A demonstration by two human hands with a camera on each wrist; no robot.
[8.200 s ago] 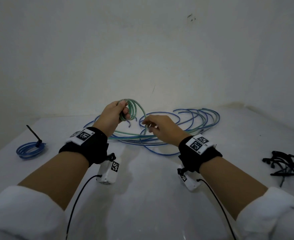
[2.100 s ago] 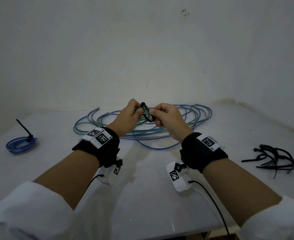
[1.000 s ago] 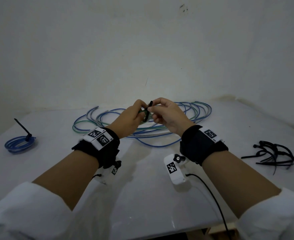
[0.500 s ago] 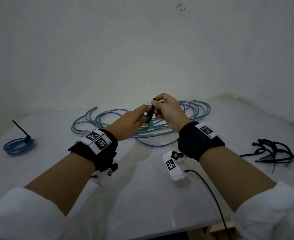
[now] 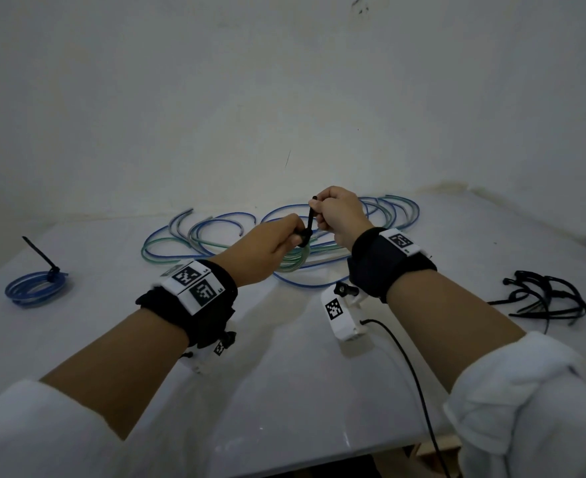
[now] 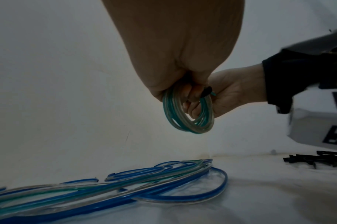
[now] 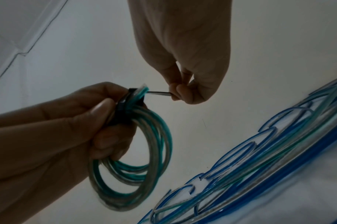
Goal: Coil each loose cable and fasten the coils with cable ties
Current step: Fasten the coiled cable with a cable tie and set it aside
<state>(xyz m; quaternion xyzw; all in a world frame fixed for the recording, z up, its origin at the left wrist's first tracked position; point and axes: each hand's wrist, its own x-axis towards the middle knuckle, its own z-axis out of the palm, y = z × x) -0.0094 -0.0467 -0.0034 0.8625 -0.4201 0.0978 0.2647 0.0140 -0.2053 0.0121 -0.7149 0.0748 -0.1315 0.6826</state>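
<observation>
My left hand (image 5: 279, 236) grips a small green cable coil (image 5: 295, 260) above the table; the coil (image 7: 133, 166) hangs below the fingers (image 7: 104, 109), and the coil (image 6: 188, 115) shows again in the left wrist view. A black cable tie (image 5: 309, 220) is wrapped round the coil's top. My right hand (image 5: 336, 212) pinches the tie's tail (image 7: 159, 94) and holds it taut, up and away from the coil. The tie's band (image 7: 123, 109) sits tight against the strands beside my left thumb.
Loose blue and green cables (image 5: 215, 232) lie tangled on the white table (image 5: 284, 391) behind my hands. A tied blue coil (image 5: 34, 288) rests at the far left. Spare black cable ties (image 5: 547, 298) are piled at the right. A wall stands close behind.
The right hand has risen with the tie's tail, pulling the loop smaller round the green coil. The left hand has kept its grip on the coil.
</observation>
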